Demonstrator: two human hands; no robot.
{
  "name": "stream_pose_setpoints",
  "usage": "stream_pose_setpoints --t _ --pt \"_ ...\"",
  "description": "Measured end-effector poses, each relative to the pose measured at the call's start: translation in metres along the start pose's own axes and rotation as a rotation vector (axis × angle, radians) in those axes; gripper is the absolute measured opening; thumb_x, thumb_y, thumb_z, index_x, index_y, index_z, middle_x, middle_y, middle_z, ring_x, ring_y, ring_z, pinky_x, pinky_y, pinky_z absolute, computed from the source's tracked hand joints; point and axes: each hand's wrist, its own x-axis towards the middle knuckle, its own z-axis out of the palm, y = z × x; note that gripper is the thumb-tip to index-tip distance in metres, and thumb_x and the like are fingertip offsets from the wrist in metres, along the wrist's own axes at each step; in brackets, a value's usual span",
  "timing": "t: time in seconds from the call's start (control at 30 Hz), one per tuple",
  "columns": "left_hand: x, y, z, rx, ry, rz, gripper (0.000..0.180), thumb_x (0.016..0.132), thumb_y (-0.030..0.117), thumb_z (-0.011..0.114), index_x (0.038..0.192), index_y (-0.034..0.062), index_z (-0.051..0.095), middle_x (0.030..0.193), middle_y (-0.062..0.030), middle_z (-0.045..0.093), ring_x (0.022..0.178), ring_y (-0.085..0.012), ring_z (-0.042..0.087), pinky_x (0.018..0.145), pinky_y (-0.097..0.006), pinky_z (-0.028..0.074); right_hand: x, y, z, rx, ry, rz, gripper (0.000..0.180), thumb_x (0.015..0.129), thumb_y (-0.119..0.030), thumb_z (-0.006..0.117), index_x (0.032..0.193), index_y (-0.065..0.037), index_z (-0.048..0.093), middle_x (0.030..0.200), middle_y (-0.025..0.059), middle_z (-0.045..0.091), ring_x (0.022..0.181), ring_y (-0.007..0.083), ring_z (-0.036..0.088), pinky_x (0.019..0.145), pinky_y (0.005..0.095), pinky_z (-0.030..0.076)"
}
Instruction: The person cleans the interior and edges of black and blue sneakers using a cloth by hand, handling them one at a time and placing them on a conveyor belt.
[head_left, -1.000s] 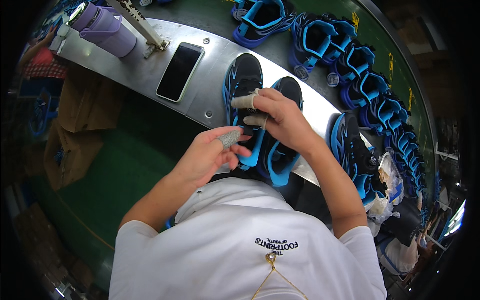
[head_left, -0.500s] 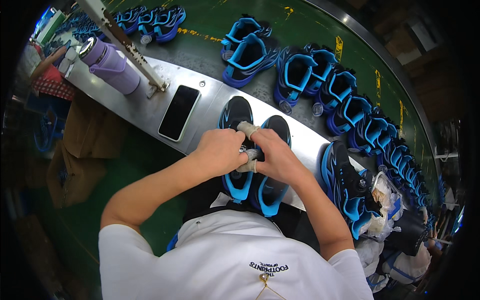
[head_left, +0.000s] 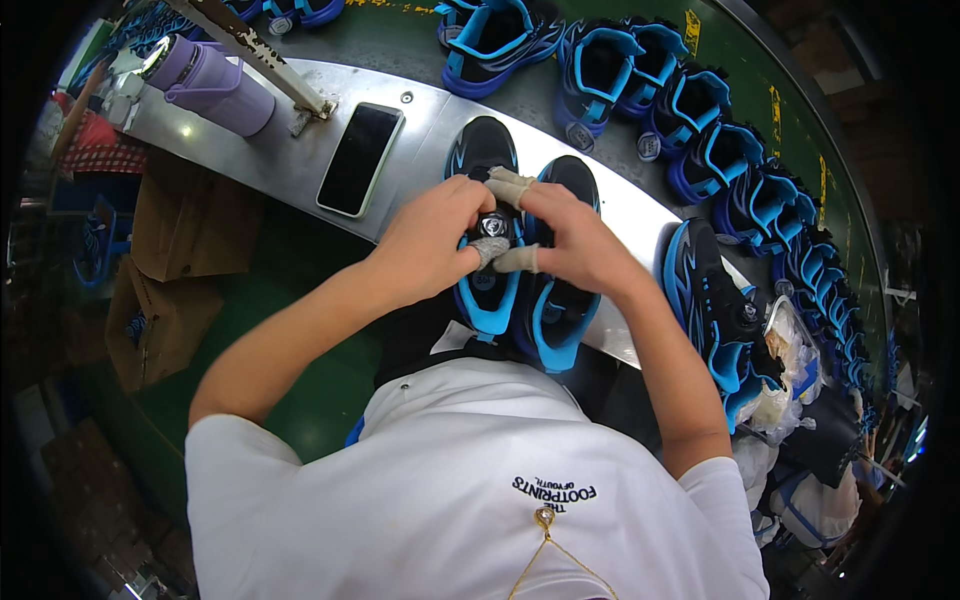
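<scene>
A pair of black and blue sneakers lies side by side on the metal ledge, toes pointing away from me. On the left sneaker (head_left: 484,147), a round dial (head_left: 493,226) shows between my hands. My left hand (head_left: 432,236) is closed at the dial's left side, its thumb in a pale finger cover pressed close beneath. From the other side my right hand (head_left: 572,232) grips the same sneaker's upper, with covered thumb and forefinger curled around the dial area. The right sneaker (head_left: 573,178) lies partly under my right hand. What the fingertips pinch is partly hidden.
Left on the ledge (head_left: 420,135) lie a phone (head_left: 361,160) and a purple bottle (head_left: 225,95) beside a rusty post (head_left: 265,60). Rows of sneakers (head_left: 725,160) stand on the green belt beyond. Another sneaker pair (head_left: 705,300) and plastic bags (head_left: 795,365) are at right; cardboard boxes (head_left: 185,225) below left.
The ledge and shoes sit higher in the picture. My hands have spread slightly around the left sneaker's instep, and its dial now shows more fully between them.
</scene>
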Motion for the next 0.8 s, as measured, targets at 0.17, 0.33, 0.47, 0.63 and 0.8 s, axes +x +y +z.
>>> stream_pose_setpoints --t 0.17,0.33,0.47,0.63,0.8 --pt "-0.006 -0.020 0.003 -0.179 0.031 0.094 0.038 0.078 0.002 0.064 0.115 0.0062 0.065 0.095 -0.0062 0.052 0.086 -0.0182 0.053 0.077 -0.028 0.044 0.000 -0.007 -0.013 0.167 -0.039 0.103 0.065 0.077 -0.012 0.080 0.138 -0.008 0.056 0.134 0.0097 0.060 0.125 0.0245 0.054 0.107 0.0375 0.041" --pt "0.008 -0.038 -0.003 -0.050 -0.107 0.293 0.035 0.081 0.010 0.066 0.116 0.0104 0.069 0.095 -0.0074 0.052 0.094 -0.0235 0.051 0.084 -0.033 0.042 -0.001 -0.013 -0.004 0.167 0.031 0.206 0.053 0.081 -0.016 0.076 0.131 -0.008 0.060 0.125 0.0120 0.062 0.116 0.0305 0.056 0.100 0.0389 0.044" --pt "0.008 -0.043 -0.001 0.039 -0.097 0.360 0.034 0.082 0.020 0.070 0.114 0.0099 0.069 0.094 -0.0093 0.056 0.095 -0.0294 0.050 0.087 -0.039 0.040 -0.001 -0.008 0.009 -0.069 0.070 0.033 0.045 0.082 -0.019 0.074 0.124 -0.008 0.064 0.128 0.0158 0.059 0.112 0.0396 0.057 0.097 0.0436 0.046" --pt "-0.049 0.003 0.022 0.125 0.227 0.317 0.039 0.077 0.009 0.072 0.116 0.0101 0.069 0.094 -0.0102 0.058 0.090 -0.0303 0.053 0.081 -0.039 0.044 0.012 -0.010 -0.039 0.010 -0.116 0.270 0.051 0.085 -0.030 0.075 0.128 -0.007 0.062 0.109 0.0136 0.067 0.089 0.0220 0.064 0.081 0.0319 0.052" --pt "-0.063 0.033 0.061 0.311 -0.187 0.432 0.071 0.071 0.015 0.071 0.139 0.0230 0.054 0.114 -0.0298 0.047 0.108 -0.0426 0.048 0.097 -0.049 0.042 0.064 0.000 -0.137 -0.693 0.118 0.435 0.079 0.072 -0.063 0.075 0.132 -0.015 0.059 0.114 0.0212 0.063 0.108 0.0375 0.062 0.088 0.0452 0.051"
